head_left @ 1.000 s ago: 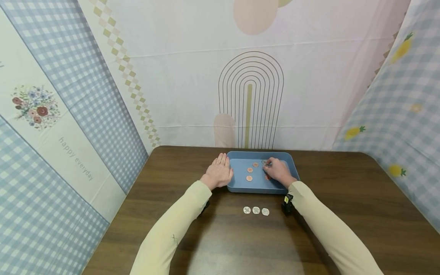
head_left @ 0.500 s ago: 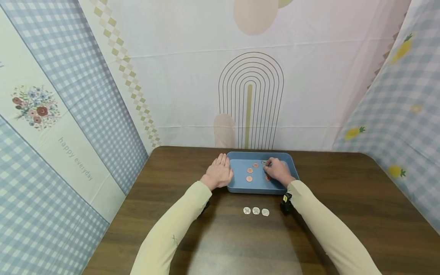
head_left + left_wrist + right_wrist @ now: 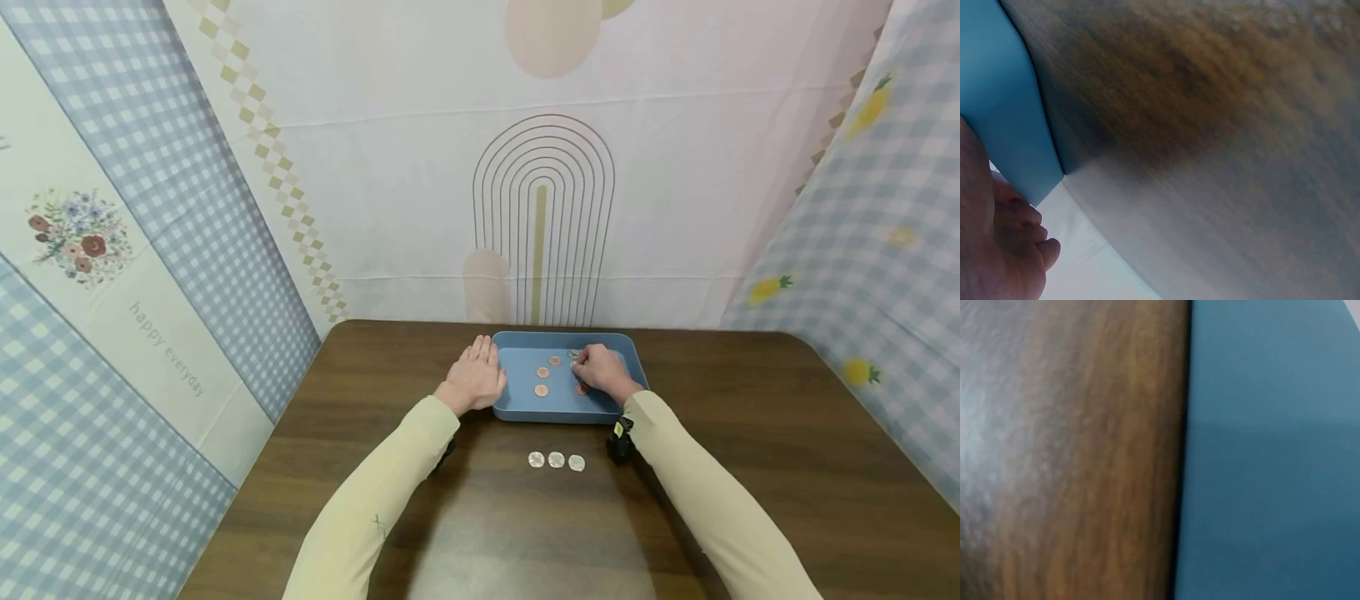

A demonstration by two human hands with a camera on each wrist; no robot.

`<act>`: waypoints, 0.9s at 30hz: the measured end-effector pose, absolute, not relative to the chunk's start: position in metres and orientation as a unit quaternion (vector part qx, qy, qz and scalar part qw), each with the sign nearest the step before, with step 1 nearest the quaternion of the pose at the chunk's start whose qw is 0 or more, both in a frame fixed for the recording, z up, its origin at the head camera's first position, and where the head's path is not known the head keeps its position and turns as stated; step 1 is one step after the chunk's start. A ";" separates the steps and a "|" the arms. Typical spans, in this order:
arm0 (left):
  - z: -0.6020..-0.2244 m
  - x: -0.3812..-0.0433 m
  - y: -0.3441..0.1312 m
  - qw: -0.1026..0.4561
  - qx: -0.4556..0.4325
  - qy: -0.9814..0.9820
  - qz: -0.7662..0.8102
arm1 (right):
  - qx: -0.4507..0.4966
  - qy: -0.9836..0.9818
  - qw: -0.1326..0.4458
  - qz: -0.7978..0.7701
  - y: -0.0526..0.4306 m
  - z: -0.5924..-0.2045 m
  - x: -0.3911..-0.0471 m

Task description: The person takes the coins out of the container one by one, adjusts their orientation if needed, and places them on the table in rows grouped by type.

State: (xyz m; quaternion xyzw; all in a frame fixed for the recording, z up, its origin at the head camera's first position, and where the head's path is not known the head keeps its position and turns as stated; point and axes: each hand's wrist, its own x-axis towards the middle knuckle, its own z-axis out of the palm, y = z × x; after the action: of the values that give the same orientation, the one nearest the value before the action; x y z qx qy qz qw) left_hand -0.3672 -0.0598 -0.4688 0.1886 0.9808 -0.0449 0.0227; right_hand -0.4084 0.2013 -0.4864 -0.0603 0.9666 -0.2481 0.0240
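Note:
A shallow blue tray [image 3: 517, 340] stands toward the table's far edge, holding several copper-coloured coins [image 3: 542, 390]. My right hand [image 3: 602, 368] reaches into its right part, thumb and fingers curled together at a silver coin [image 3: 573, 355]; they seem to pinch a coin there, largely hidden by the fingertips. My left hand [image 3: 476, 375] rests with straight fingers along the tray's left wall. In the left wrist view, the left hand's curled-looking edge [image 3: 1016, 250] touches the blue tray [image 3: 1010, 119]. The right wrist view shows the tray's outer wall [image 3: 1266, 487] but no hand.
Three silver coins [image 3: 556, 460] lie in a row on the brown wooden table [image 3: 480, 517] in front of the tray. Black wrist cameras [image 3: 620, 442] hang under the sleeves. Printed cloth [image 3: 405, 208] hangs behind the table and at both sides.
The view has shifted slightly. My right hand stays at the same spot in the tray with only small finger movement. The left hand has kept its place at the tray's side.

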 end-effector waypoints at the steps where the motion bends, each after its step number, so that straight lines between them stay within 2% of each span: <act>1: -0.469 -0.367 -0.061 0.022 0.189 0.981 -0.046 | -0.059 0.966 0.025 -0.249 0.200 -0.486 -0.408; 27: -0.471 -0.359 -0.067 0.016 0.205 0.978 -0.047 | -0.097 0.957 -0.074 -0.262 0.189 -0.475 -0.367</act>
State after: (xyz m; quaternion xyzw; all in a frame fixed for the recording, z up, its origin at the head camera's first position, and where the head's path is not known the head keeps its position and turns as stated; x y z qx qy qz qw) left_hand -0.3585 -0.0673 -0.4713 0.2046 0.9776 -0.0467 0.0158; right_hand -0.3668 0.1889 -0.4753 -0.0968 0.9574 -0.2621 -0.0735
